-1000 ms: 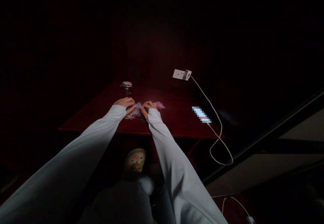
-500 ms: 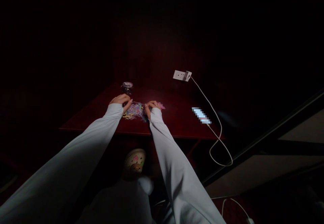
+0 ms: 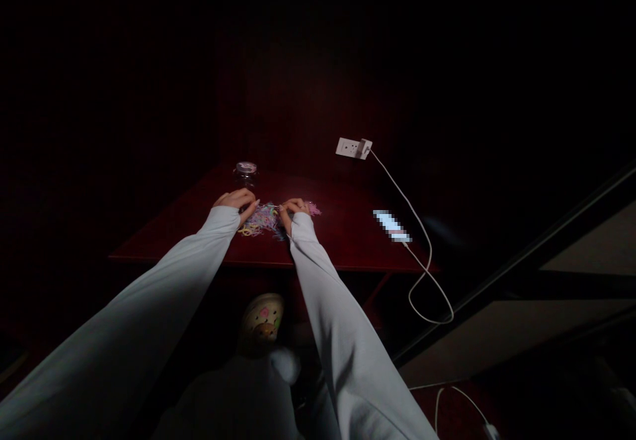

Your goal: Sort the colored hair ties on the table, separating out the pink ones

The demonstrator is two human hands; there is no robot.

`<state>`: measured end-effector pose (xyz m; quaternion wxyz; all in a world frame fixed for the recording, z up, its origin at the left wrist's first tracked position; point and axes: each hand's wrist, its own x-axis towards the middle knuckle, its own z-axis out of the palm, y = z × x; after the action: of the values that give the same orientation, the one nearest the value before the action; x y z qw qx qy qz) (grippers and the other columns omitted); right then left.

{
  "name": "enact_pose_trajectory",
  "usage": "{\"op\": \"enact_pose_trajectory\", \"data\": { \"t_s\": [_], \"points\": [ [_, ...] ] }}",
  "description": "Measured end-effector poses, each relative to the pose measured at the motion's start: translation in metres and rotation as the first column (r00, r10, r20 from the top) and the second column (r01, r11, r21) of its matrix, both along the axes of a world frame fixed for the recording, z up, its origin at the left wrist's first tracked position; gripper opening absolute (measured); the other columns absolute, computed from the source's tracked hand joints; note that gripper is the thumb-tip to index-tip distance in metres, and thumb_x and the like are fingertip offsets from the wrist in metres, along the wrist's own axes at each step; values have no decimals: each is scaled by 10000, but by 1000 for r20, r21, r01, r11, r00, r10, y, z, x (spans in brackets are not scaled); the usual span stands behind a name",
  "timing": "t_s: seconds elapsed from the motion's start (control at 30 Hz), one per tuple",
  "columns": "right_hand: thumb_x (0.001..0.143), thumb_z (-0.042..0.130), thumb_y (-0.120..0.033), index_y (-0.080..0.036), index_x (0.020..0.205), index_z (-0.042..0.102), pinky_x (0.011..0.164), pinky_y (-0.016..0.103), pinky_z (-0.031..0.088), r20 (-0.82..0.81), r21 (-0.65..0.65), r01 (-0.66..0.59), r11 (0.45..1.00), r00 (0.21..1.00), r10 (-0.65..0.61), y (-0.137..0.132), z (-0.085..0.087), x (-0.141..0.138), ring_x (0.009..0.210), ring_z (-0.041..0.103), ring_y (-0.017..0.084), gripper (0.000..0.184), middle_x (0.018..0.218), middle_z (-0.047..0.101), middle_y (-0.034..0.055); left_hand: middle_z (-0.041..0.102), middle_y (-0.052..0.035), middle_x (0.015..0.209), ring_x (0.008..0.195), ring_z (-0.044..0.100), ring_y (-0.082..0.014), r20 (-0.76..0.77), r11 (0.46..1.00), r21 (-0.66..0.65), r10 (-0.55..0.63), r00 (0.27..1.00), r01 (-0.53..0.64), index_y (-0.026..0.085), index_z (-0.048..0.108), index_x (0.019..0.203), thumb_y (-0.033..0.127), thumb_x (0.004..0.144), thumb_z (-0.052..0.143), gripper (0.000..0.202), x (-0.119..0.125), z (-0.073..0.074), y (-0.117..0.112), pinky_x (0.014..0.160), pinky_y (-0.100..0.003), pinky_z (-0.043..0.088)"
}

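My left hand (image 3: 235, 200) reaches to the left side of a loose pile of small coloured rubber bands (image 3: 263, 220) on the dark red table. Its thumb and fingertips are pinched together. Across the pile, my right hand (image 3: 294, 211) is also closed, thumb against fingers. A thin rubber band is held between the two pinches, only faintly visible now. Pink bands (image 3: 314, 209) lie in a separate small heap just right of my right hand. Behind my left hand stands a clear jar (image 3: 246, 173) with a pale lid.
A phone (image 3: 392, 226) lies on the right of the table (image 3: 338, 248), joined by a white cable (image 3: 422, 221) to a charger in the wall socket (image 3: 353, 148). Below the table's front edge a decorated clog (image 3: 264, 319) shows. The surroundings are very dark.
My hands have come slightly closer together, and the strand stretched between them shows less clearly. The whole view has shifted a little, while the jar and phone stay put on the table.
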<state>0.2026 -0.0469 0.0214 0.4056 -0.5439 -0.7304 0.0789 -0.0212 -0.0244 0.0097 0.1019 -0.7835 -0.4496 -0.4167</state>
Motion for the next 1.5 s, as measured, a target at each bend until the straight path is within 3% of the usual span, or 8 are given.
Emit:
{"op": "enact_pose_trajectory", "data": {
  "t_s": [0.43,0.57,0.67,0.77,1.03,1.23,1.33,1.5],
  "points": [
    [1103,614,-357,-255,1048,795,1092,345,443,122,-62,-109,992,986,116,-9,3,-3,1189,594,208,215,1257,723,29,781,-78,1027,931,722,-231,-11,988,-22,-152,988,151,239,741,898,514,1073,471,424,2,-14,20,878,-363,573],
    [1113,569,-376,-268,1079,804,1095,422,422,123,-28,136,990,984,-132,-4,3,8,1230,582,265,261,1298,724,67,779,-81,1026,955,722,-234,55,989,-8,-144,988,145,245,738,901,548,1074,451,453,0,-12,17,891,-355,572],
    [1120,512,-364,-243,1163,804,1077,479,410,198,20,369,929,910,-365,2,5,32,1283,558,330,320,1393,699,141,776,-91,1037,978,722,-242,88,990,-14,-138,986,140,240,739,925,524,1082,436,444,-3,-11,15,916,-364,572],
    [1106,500,-324,-214,1198,806,1089,515,392,284,65,430,901,857,-430,8,4,58,1330,539,370,337,1446,681,191,768,-99,1045,994,724,-249,133,993,3,-119,984,119,232,740,933,488,1090,428,434,-5,-14,17,933,-375,570],
    [1080,501,-279,-197,1166,824,1083,519,397,414,105,374,921,826,-383,15,1,72,1342,536,377,345,1444,694,213,762,-82,1071,1004,713,-235,157,998,-4,-62,986,63,237,728,936,446,1081,470,362,-5,-18,24,889,-341,551],
    [1039,621,-358,-183,1276,789,1093,503,391,474,59,404,913,793,-382,5,7,70,1386,516,396,339,1538,641,223,758,-46,1020,779,634,-181,137,995,-44,-88,987,94,246,712,937,456,1042,551,284,-5,-12,18,725,-311,506],
    [1023,650,-383,-179,1306,771,1094,489,396,466,50,394,918,804,-371,4,7,67,1366,527,389,369,1523,651,213,762,-38,996,785,637,-182,119,997,-43,-63,991,69,246,707,916,470,1033,574,285,-3,-6,10,753,-315,502],
    [1102,533,-383,-221,1389,746,1111,445,417,424,51,174,983,888,-179,9,1,61,1321,537,324,392,1504,692,130,798,-51,1055,961,708,-231,62,998,-63,9,998,-5,250,723,947,421,1066,505,301,1,3,-2,854,-359,495]
  ]
}}
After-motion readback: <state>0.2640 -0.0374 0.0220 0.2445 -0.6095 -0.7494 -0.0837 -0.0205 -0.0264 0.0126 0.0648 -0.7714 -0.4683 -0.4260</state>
